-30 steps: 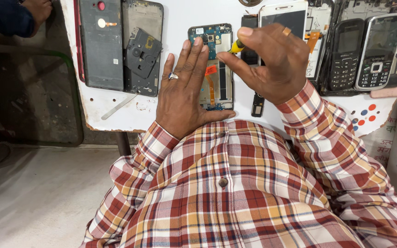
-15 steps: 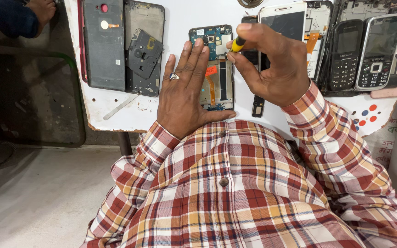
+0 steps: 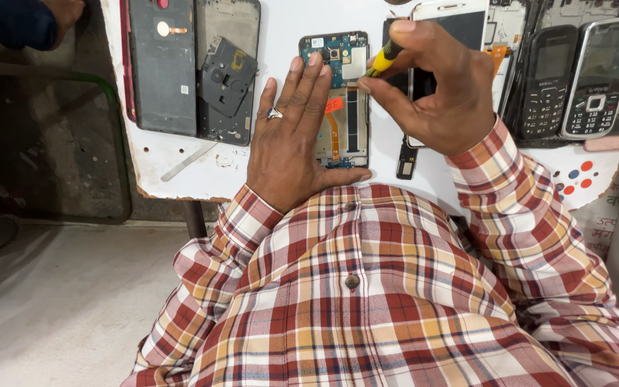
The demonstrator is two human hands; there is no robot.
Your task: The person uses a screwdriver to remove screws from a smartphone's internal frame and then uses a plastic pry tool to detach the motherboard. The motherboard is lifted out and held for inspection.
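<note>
Now, seen from above, the left hand (image 3: 291, 140) lay flat and spread, fingers together, pressing down on an opened smartphone with its back removed, blue-green circuit board and orange ribbon cable exposed (image 3: 342, 100). That phone sat near the middle of a white worktable with a chipped front edge (image 3: 180, 175), close to the person's chest. The right hand (image 3: 435, 89) pinched a small screwdriver with a yellow and black handle (image 3: 383, 57) between thumb and fingertips — its tip hidden, aimed at the upper right part of the board.

Compared with a second earlier, the screwdriver hand had risen slightly toward the far edge of the table, while the left hand and the phone stayed where they were; the tool seemed to have been shifted to a spot higher on the board.

Toward the left edge lay a dark grey phone back cover (image 3: 162, 64) beside a black phone frame with loose parts (image 3: 227, 72). Toward the right edge lay a white-fronted smartphone (image 3: 453, 18) and two black keypad phones (image 3: 574, 75). At the top left corner a dark blue sleeve of another person (image 3: 8, 21) showed.
</note>
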